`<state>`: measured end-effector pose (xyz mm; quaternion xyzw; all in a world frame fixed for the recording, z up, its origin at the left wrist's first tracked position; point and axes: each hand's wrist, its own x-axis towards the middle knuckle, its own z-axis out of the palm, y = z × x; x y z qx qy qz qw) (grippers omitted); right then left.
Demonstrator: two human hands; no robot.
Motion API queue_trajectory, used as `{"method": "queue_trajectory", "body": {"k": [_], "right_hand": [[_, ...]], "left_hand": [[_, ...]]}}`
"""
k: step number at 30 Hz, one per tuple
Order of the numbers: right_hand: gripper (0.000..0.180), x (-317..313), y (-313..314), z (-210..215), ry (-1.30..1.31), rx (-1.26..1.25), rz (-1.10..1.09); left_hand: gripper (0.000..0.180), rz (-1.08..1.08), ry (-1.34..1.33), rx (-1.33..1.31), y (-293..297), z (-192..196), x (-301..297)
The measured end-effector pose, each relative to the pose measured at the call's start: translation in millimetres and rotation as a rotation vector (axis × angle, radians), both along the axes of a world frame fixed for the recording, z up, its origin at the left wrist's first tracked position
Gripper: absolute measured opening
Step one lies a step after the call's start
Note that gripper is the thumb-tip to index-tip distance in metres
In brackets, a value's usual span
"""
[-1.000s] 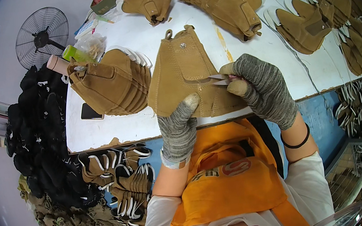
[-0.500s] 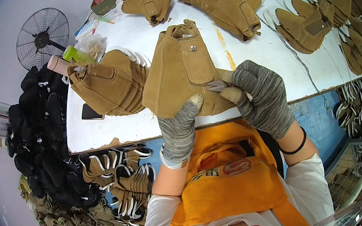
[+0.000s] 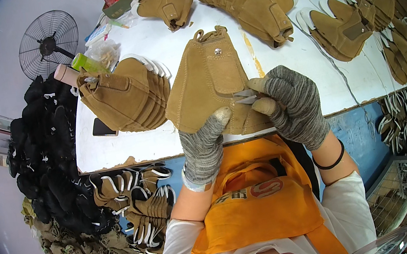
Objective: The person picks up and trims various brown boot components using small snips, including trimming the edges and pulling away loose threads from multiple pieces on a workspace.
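My left hand [image 3: 201,148], in a grey knit glove with bare fingertips, grips a tan suede boot upper [image 3: 189,90] at its lower edge, the thumb lying on the front. The upper stands upright, its narrow looped end pointing away from me, and a silver stud sits on its stitched panel. Between thumb and fingers my right hand [image 3: 297,106], gloved alike, holds small metal thread snips [image 3: 246,96]. The blades are slightly apart and lie at the seam below the panel. The snips' handle is hidden in the palm.
Left of the upper is a stack of tan boot uppers [image 3: 129,98], with a phone [image 3: 103,127] beside it. More stacked uppers [image 3: 248,3] lie across the white table [image 3: 150,43]. Black uppers [image 3: 43,149] pile up at the left below a fan [image 3: 48,45]. A wire cart [image 3: 402,187] stands lower right.
The boot upper has shifted slightly right, and its top opening now looks flatter and more closed. Both hands keep their hold; the snips stay close to the same seam.
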<state>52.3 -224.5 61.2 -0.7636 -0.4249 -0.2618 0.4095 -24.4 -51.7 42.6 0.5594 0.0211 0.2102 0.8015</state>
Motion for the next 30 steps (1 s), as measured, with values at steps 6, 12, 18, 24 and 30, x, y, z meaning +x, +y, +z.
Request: {"method": "queue_trajectory", "body": {"k": [6, 12, 18, 24, 30], "right_hand": [[0.027, 1, 0, -5, 0.017, 0.034, 0.036], [0.028, -4, 1, -3, -0.042, -0.020, -0.024], [0.029, -9, 3, -4, -0.047, -0.024, -0.054], [0.026, -11, 6, -7, 0.076, 0.062, 0.027], [0.021, -14, 3, -12, 0.140, 0.087, 0.047]], "left_hand": [[0.057, -0.011, 0.040, -0.016, 0, 1, 0], [0.055, -0.016, 0.065, 0.024, 8, -9, 1], [0.050, 0.027, 0.117, 0.267, 10, -9, 0], [0.038, 0.148, 0.003, 0.547, 11, -8, 1], [0.037, 0.194, -0.068, 0.738, 11, -11, 0]]}}
